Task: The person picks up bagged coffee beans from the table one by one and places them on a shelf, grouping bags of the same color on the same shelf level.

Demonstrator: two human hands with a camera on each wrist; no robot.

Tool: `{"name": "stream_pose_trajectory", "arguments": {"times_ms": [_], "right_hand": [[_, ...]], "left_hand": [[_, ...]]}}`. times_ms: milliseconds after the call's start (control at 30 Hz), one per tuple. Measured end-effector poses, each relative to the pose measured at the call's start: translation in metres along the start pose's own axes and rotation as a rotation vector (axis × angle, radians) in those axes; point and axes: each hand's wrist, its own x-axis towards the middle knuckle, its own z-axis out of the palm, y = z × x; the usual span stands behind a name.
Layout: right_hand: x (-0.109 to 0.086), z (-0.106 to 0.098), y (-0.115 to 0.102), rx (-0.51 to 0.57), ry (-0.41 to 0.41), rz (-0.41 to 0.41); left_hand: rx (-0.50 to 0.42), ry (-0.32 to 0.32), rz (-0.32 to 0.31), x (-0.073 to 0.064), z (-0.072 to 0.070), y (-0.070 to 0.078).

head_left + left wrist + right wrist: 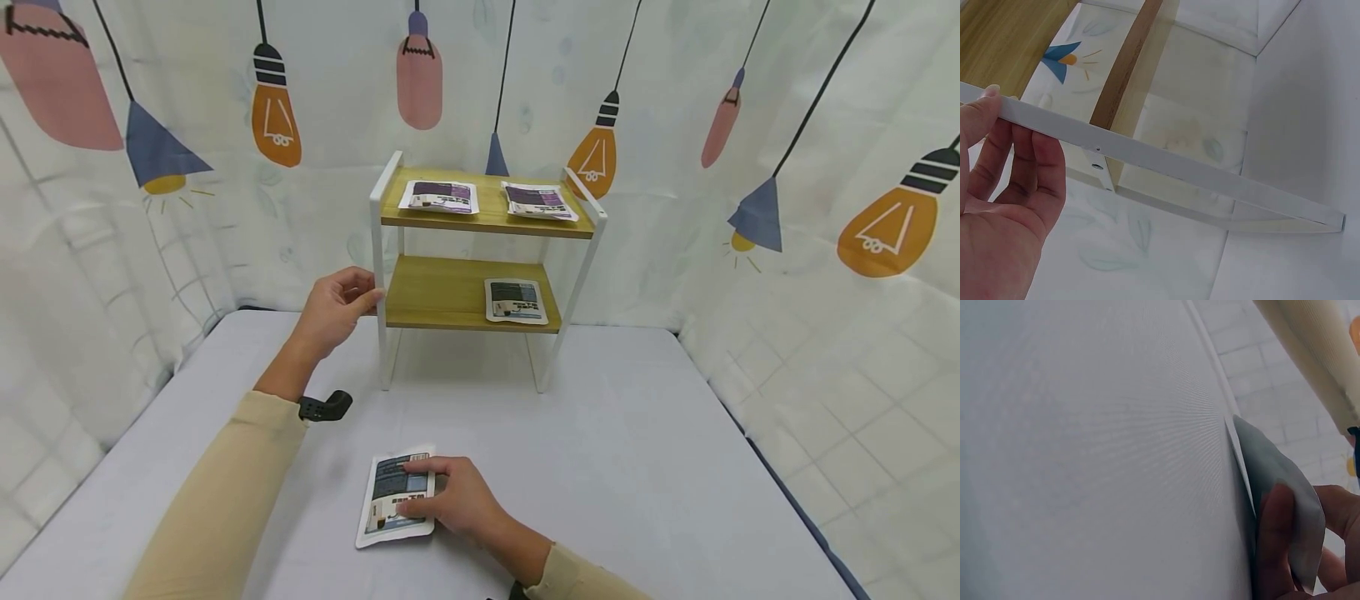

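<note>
A two-tier rack (442, 287) with wooden boards and a white metal frame stands at the back of the table. My left hand (333, 312) holds its left front post; in the left wrist view the thumb and fingers pinch the white bar (1166, 164). Near the front, my right hand (471, 502) grips the right side of a white pouch (381, 510) with a dark, printed label. The right wrist view shows the pouch's silvery side (1279, 465) between thumb and fingers, tilted, one edge close to the tablecloth.
Two purple-labelled pouches, one left (439, 197) and one right (540, 202), lie on the top board. A dark-labelled pouch (516, 302) lies at the right of the lower board. Lamp-printed curtains (330, 208) enclose the white-covered table (637, 467).
</note>
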Motion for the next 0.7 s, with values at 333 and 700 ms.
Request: {"name": "stream_pose_trajectory", "arguments": {"times_ms": [333, 700], "right_hand": [[-0.0019, -0.0015, -0.0006, 0.066, -0.007, 0.022], [-0.0030, -0.0004, 0.0000, 0.155, -0.024, 0.044]], "left_hand": [[0.015, 0.002, -0.006, 0.0000, 0.0004, 0.0012], [-0.003, -0.006, 0.010, 0.0014, -0.0010, -0.0006]]}}
